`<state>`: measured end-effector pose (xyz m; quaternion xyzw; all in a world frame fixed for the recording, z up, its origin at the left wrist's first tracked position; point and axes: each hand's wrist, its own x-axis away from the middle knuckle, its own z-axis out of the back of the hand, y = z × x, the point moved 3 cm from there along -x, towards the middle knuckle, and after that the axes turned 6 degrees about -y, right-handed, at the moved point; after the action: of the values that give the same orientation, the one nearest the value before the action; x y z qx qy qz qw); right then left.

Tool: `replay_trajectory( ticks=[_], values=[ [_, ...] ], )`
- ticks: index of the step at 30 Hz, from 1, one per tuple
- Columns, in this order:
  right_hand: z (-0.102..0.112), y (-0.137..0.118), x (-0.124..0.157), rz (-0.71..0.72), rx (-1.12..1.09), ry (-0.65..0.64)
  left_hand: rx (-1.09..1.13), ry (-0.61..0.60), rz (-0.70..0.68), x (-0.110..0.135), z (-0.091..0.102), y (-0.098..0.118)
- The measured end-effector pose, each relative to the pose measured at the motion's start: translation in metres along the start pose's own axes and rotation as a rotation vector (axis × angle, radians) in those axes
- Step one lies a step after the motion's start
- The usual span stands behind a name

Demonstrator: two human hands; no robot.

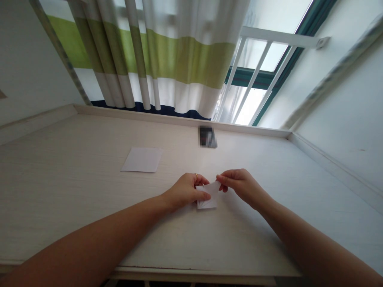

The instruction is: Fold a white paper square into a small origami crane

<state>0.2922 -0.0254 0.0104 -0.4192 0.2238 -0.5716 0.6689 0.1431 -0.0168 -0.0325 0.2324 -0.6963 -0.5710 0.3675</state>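
Observation:
A small folded piece of white paper [208,197] lies on the pale wooden table [74,199], held between both hands. My left hand [185,190], with a ring on one finger, presses and grips the paper's left side with curled fingers. My right hand [239,184] pinches the paper's upper right corner between thumb and fingers, lifting that flap slightly off the table.
A flat square sheet of white paper [142,159] lies farther back on the left. A small blurred dark object [207,136] sits near the table's back edge. Striped green and white curtains [167,59] and a window [257,79] rise behind; walls close both sides.

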Motion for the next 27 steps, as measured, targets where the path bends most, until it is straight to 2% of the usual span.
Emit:
replay_trajectory(
  ticks=[11, 19, 27],
  values=[
    [0.011, 0.0, 0.0, 0.055, -0.123, 0.189, 0.039, 0.032, 0.017, -0.001, 0.001, -0.003],
    [-0.004, -0.008, 0.002, 0.048, 0.128, 0.017, 0.031, 0.035, 0.011, 0.001, -0.001, 0.0],
    [-0.007, -0.009, 0.003, 0.04, 0.123, 0.003, -0.025, 0.011, 0.004, 0.001, -0.001, 0.002]
  ],
)
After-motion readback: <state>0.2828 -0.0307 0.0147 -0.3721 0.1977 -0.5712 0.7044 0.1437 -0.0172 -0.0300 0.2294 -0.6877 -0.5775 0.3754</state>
